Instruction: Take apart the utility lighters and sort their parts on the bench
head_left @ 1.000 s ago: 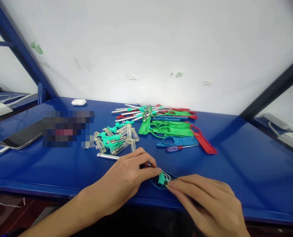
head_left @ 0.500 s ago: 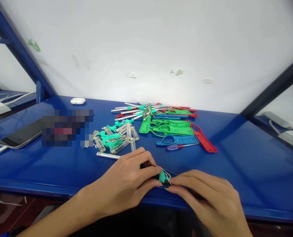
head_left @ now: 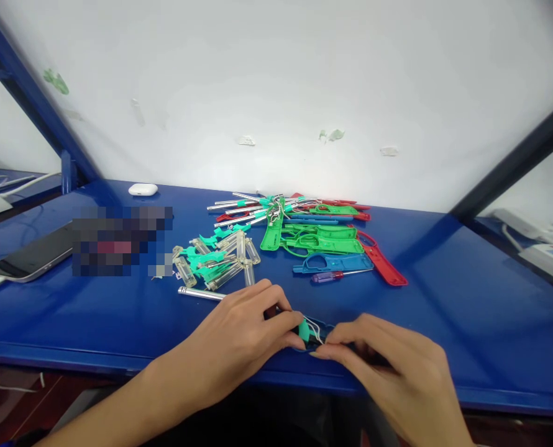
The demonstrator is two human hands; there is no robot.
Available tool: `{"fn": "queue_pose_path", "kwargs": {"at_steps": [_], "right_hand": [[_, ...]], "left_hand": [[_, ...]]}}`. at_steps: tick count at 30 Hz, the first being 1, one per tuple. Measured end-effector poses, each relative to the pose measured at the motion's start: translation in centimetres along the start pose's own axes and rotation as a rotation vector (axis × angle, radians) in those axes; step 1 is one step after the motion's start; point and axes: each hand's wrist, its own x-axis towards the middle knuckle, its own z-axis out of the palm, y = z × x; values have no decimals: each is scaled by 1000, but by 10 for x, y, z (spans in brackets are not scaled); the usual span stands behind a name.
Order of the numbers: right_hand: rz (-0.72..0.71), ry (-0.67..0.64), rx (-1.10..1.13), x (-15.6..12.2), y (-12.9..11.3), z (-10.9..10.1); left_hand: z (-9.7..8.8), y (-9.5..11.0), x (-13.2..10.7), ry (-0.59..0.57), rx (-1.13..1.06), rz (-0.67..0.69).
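Near the front edge of the table, both hands work on a partly assembled utility lighter with a blue casing half (head_left: 325,328). My left hand (head_left: 246,335) is closed on it from the left; its metal tube (head_left: 202,293) sticks out beyond the fingers. A teal piece (head_left: 304,330) and thin white wires (head_left: 314,329) show between the hands. My right hand (head_left: 393,366) pinches at the wires beside a small black part, at the casing's right end. Its fingertips touch there, and the palm side is hidden.
Clear fuel tanks (head_left: 242,248) and teal triggers (head_left: 206,264) lie in a pile beyond my left hand. Behind are metal tubes with wires, green casing halves (head_left: 337,242), a red one (head_left: 383,264), a blue one (head_left: 335,264) and a screwdriver (head_left: 327,277). A phone (head_left: 31,254) lies left.
My right hand's fingertips have lifted slightly and shifted a little right, uncovering more of the white wires and the casing. My left hand keeps its hold. The view has shifted slightly.
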Motion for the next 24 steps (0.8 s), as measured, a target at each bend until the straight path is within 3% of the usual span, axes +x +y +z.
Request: {"fn": "queue_pose_path", "kwargs": {"at_steps": [12, 24], "right_hand": [[8, 44, -92, 4, -3, 1], [-207, 29, -197, 2, -1, 3]], "left_hand": [[0, 2, 0, -10, 36, 4], [3, 1, 0, -69, 44, -39]]}}
